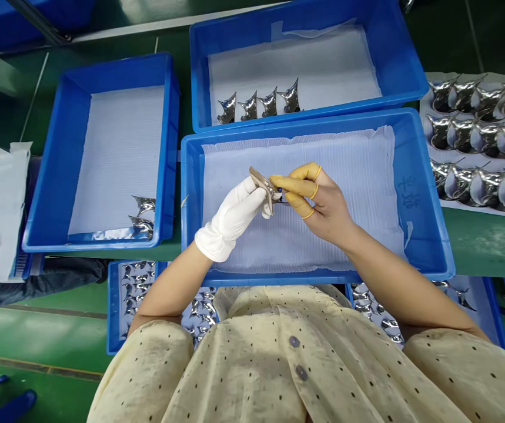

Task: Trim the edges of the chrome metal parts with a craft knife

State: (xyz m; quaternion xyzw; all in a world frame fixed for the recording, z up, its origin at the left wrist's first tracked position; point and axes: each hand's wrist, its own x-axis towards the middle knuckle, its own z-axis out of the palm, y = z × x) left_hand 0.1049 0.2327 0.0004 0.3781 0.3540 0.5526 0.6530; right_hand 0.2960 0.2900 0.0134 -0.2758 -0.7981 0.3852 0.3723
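My left hand, in a white glove, grips a shiny curved metal part between thumb and fingers. It is held up above the lined blue bin in front of me. My right hand wears yellow finger cots on several fingers, which are closed on the right end of the same part. A tiny dark blue spot shows between those fingertips; what it is I cannot make out. The fingers hide much of the part. Below both hands lies the white ribbed liner of the near blue bin.
A far blue bin holds several pointed metal parts along its near side. The left blue bin has two parts in a corner. Rows of shiny parts stand at right. More filled bins sit below, near my body.
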